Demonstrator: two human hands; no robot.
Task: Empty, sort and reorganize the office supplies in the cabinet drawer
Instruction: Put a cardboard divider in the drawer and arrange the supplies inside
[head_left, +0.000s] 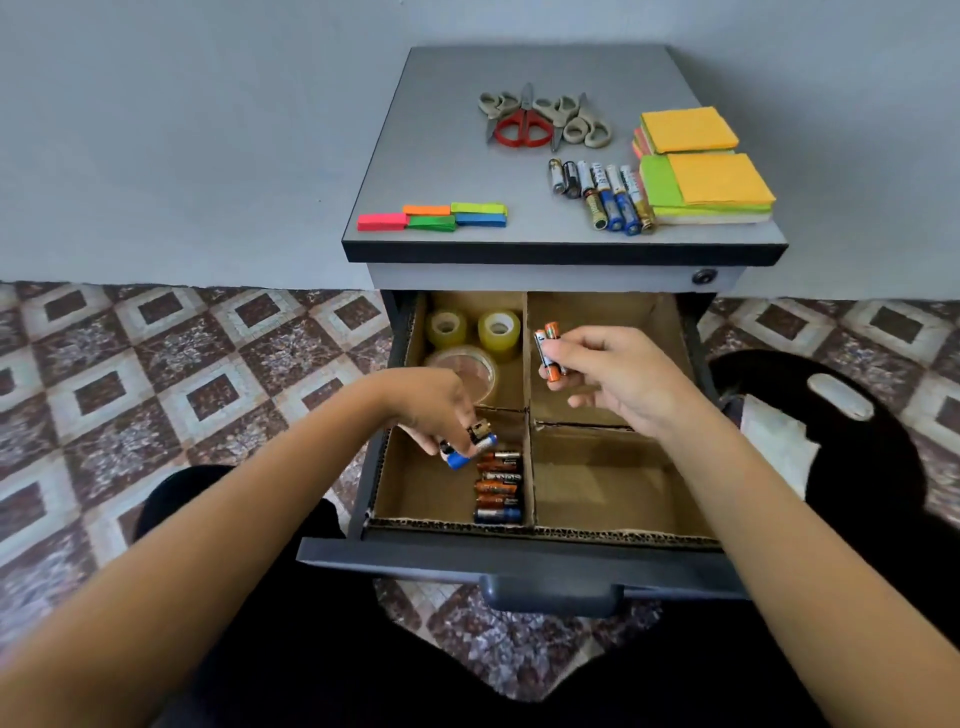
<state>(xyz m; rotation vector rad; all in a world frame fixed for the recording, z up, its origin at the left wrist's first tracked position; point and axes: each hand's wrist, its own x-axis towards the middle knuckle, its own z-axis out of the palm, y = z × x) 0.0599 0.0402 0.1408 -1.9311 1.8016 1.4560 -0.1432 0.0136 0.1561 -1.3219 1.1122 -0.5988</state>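
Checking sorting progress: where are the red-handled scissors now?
Head view: red-handled scissors on the cabinet top, rear centre, among grey scissors, behind the loose batteries.

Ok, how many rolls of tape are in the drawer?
3, all in the back-left compartment of the drawer: one small yellowish roll, another small roll beside it, and a wider roll nearer, partly behind the left hand. Others may hide behind.

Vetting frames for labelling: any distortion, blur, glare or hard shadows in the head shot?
Head view: wide-angle warp bows the wall-floor line and splays the cabinet top; light soft, no glare, faint shadows inside the drawer; batteries in the left hand look slightly smeared.
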